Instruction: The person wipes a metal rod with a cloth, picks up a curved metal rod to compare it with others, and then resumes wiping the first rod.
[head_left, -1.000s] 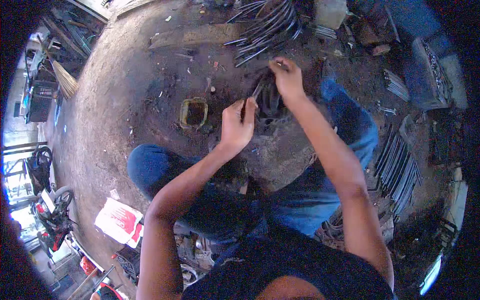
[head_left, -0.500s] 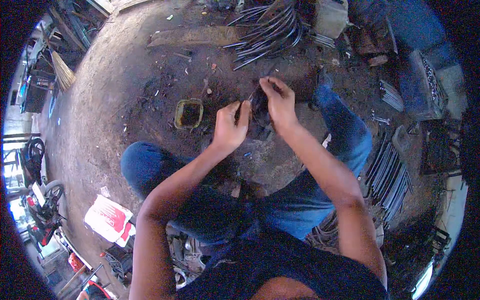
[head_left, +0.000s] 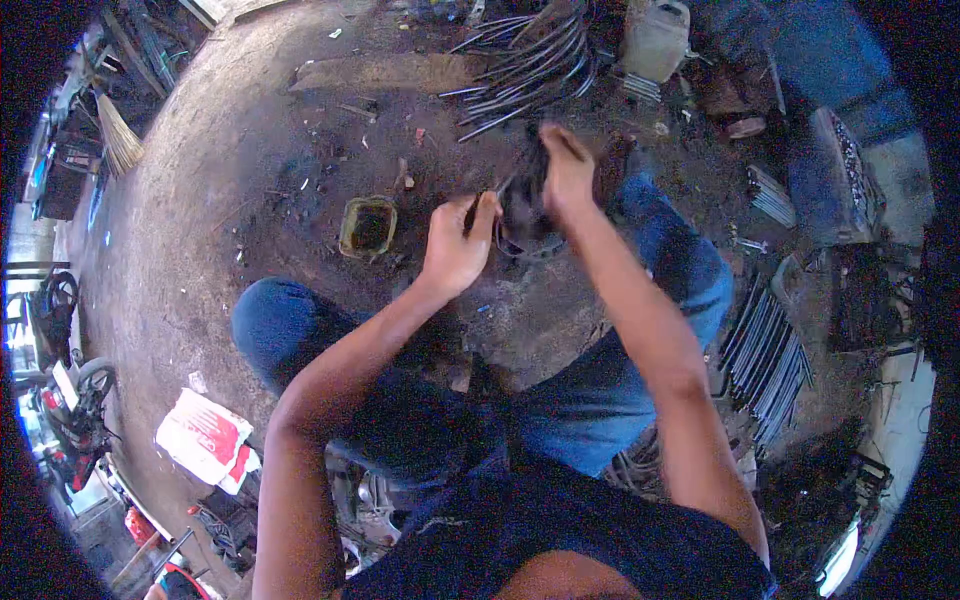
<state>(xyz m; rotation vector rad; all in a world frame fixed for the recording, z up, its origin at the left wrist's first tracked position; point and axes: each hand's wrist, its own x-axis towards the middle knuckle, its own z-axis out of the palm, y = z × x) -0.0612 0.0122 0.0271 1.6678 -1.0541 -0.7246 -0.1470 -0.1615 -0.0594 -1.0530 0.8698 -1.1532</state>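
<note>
While the left hand [head_left: 453,252] pinches a thin piece [head_left: 504,186] at thumb and fingertips, its long axis slants forward-right, left hand nearer; right hand [head_left: 570,180] partly curled, hold cannot be told (motion blur); dark object [head_left: 522,212] between the hands, low over dirt floor [head_left: 540,330]; square tub [head_left: 347,232] to the left, bent rods [head_left: 560,75] beyond.

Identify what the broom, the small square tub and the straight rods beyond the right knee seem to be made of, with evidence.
Broom: probably dry plant fibre, matt; straw-coloured strands fan out.
Square tub: probably plastic, grimy; its yellowish wall looks thin and somewhat see-through, though dirt leaves this open.
Straight rods: likely metal, dull grey with a faint sheen; pale highlights run lengthwise.
</note>
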